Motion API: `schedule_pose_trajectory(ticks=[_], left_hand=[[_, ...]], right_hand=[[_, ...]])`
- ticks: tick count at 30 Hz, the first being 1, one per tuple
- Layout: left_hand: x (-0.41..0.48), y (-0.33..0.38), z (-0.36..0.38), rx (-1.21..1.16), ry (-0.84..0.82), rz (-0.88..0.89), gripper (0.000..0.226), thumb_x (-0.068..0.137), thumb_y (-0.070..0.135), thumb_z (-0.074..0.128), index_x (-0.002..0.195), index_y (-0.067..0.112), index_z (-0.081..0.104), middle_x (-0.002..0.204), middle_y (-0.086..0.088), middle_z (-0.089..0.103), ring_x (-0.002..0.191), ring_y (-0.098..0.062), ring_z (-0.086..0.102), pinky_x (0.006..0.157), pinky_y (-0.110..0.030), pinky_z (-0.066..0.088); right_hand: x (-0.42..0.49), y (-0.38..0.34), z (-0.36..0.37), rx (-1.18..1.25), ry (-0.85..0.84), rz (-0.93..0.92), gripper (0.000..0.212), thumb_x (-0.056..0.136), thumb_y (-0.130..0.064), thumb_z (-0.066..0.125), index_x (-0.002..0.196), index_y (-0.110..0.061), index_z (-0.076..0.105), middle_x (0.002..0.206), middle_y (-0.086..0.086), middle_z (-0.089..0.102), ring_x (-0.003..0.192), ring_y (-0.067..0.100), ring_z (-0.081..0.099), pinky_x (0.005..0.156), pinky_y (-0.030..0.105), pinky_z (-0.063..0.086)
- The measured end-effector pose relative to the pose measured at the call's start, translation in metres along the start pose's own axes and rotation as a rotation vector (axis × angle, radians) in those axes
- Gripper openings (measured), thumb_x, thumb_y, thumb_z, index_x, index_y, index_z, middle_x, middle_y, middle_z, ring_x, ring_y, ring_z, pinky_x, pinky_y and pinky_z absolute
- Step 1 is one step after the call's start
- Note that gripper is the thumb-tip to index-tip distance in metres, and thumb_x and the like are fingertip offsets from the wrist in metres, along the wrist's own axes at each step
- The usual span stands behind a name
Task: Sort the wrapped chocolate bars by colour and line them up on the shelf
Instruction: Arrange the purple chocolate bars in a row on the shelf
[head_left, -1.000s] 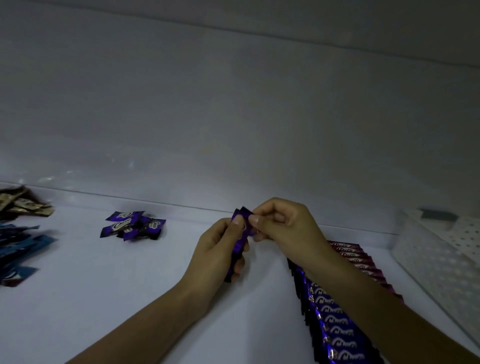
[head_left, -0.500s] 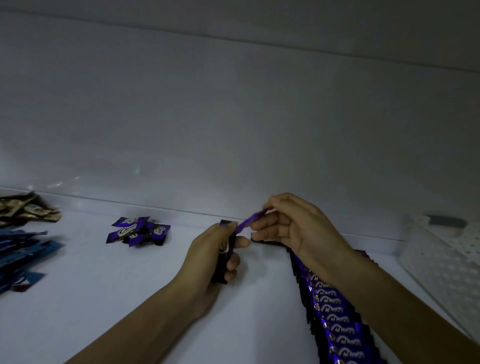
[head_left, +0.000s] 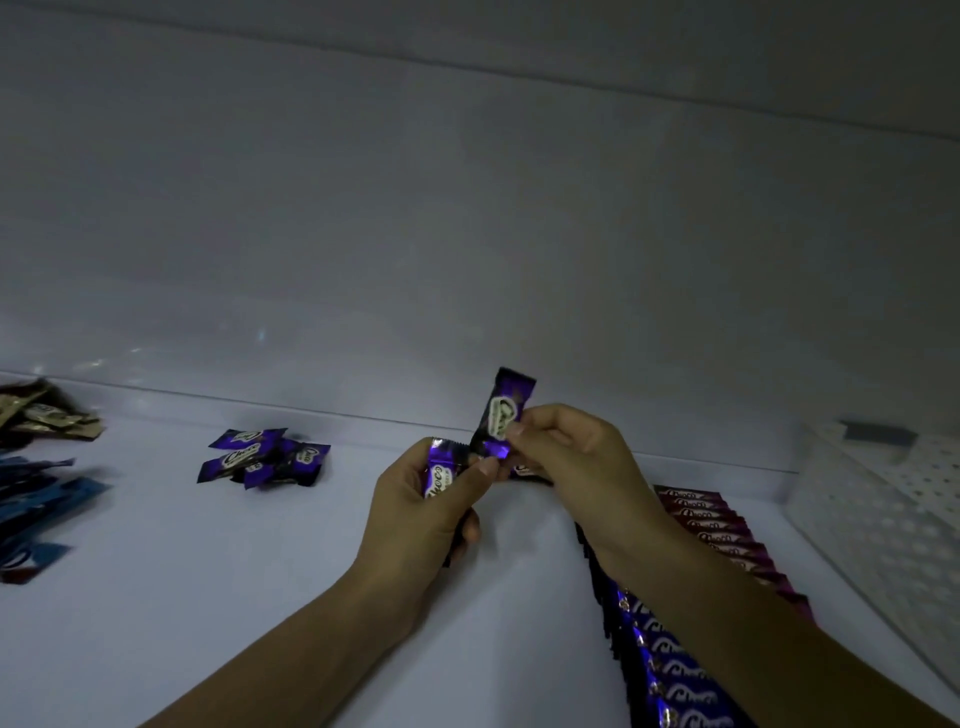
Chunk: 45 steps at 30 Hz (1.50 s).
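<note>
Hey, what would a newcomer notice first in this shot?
Two hands mid-frame: the right hand pinches a raised purple bar, the left hand grips a second purple bar. Lower right, a lined-up purple row runs beside a maroon row; a loose purple pile lies back left.

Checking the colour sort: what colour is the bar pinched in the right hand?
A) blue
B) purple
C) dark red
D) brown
B: the pinched bar in the right hand has a purple wrapper, matching the gripped bars in the left hand.
</note>
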<state>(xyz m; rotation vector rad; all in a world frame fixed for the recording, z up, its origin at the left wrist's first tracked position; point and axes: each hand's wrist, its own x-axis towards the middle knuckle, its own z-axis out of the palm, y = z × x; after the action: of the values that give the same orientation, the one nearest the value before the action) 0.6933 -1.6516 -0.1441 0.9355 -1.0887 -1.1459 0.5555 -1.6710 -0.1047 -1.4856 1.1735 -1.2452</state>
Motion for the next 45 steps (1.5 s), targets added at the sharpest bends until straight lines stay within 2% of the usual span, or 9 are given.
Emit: schedule_pose_trajectory(ticks=[3,7,11,15,19,27,35,41,45], left_hand=[[0.002,-0.003,0.000,0.040,0.084,-0.021,0.020,0.091,0.024,0.061,0.085,0.005,0.061,0.055,0.004,0.064,0.037,-0.007,0.044,0.036,-0.017,0.033],[0.004,-0.007,-0.002,0.046,0.133,-0.039,0.026,0.092,0.025,0.060,0.082,0.001,0.058,0.045,0.005,0.052,0.037,-0.007,0.042,0.035,-0.017,0.032],[0.004,-0.008,-0.001,0.062,0.129,-0.019,0.025,0.092,0.024,0.060,0.077,0.005,0.058,0.044,0.002,0.050,0.036,-0.008,0.041,0.036,-0.015,0.031],[0.004,-0.008,-0.001,0.061,0.139,-0.022,0.025,0.092,0.025,0.060,0.076,0.006,0.058,0.044,0.002,0.050,0.037,-0.007,0.041,0.035,-0.017,0.033],[0.004,-0.007,-0.001,0.067,0.139,-0.024,0.024,0.093,0.025,0.059,0.077,0.006,0.058,0.044,0.004,0.051,0.037,-0.007,0.042,0.035,-0.016,0.033],[0.003,-0.005,0.001,0.050,0.143,-0.021,0.023,0.093,0.022,0.059,0.079,0.004,0.056,0.044,0.005,0.052,0.035,-0.007,0.041,0.035,-0.015,0.031],[0.004,-0.004,0.001,0.014,0.151,-0.048,0.029,0.093,0.035,0.056,0.081,0.008,0.056,0.060,0.004,0.063,0.039,-0.007,0.047,0.036,-0.016,0.034],[0.004,-0.005,-0.001,0.057,0.127,-0.073,0.038,0.090,0.042,0.056,0.079,0.005,0.057,0.050,0.002,0.055,0.038,-0.008,0.045,0.037,-0.016,0.034],[0.004,-0.003,0.001,0.021,0.122,-0.081,0.037,0.091,0.047,0.051,0.081,0.011,0.055,0.058,0.001,0.058,0.040,-0.010,0.045,0.037,-0.018,0.035]], right_hand=[[0.014,0.001,-0.020,-0.205,0.083,-0.107,0.011,0.090,-0.011,0.061,0.088,-0.019,0.069,0.080,-0.009,0.071,0.072,0.001,0.065,0.063,0.010,0.046],[0.026,0.019,-0.039,-0.786,-0.040,-0.102,0.014,0.088,-0.018,0.064,0.097,-0.022,0.075,0.093,-0.005,0.072,0.083,0.009,0.063,0.079,0.021,0.046],[0.028,0.035,-0.041,-1.008,-0.079,-0.148,0.013,0.089,-0.030,0.063,0.097,-0.032,0.073,0.097,-0.015,0.069,0.089,0.003,0.057,0.098,0.029,0.034],[0.031,0.038,-0.043,-1.121,-0.022,-0.258,0.020,0.092,-0.035,0.057,0.109,-0.037,0.067,0.098,-0.011,0.059,0.099,0.010,0.048,0.079,0.025,0.021],[0.030,0.040,-0.040,-1.266,-0.068,-0.292,0.026,0.089,-0.046,0.057,0.112,-0.037,0.065,0.098,-0.009,0.053,0.100,0.012,0.044,0.078,0.028,0.020],[0.031,0.043,-0.036,-1.267,-0.052,-0.356,0.021,0.088,-0.040,0.061,0.107,-0.034,0.064,0.100,-0.010,0.051,0.101,0.010,0.044,0.075,0.027,0.018],[0.037,0.049,-0.036,-1.273,0.023,-0.384,0.022,0.090,-0.041,0.058,0.111,-0.035,0.063,0.105,-0.009,0.057,0.102,0.011,0.045,0.076,0.025,0.018],[0.037,0.048,-0.039,-1.269,0.011,-0.384,0.023,0.087,-0.043,0.062,0.107,-0.034,0.065,0.102,-0.008,0.057,0.100,0.012,0.047,0.075,0.026,0.019],[0.036,0.051,-0.038,-1.285,0.010,-0.357,0.023,0.087,-0.044,0.060,0.106,-0.032,0.065,0.103,-0.007,0.058,0.100,0.012,0.047,0.076,0.026,0.022]])
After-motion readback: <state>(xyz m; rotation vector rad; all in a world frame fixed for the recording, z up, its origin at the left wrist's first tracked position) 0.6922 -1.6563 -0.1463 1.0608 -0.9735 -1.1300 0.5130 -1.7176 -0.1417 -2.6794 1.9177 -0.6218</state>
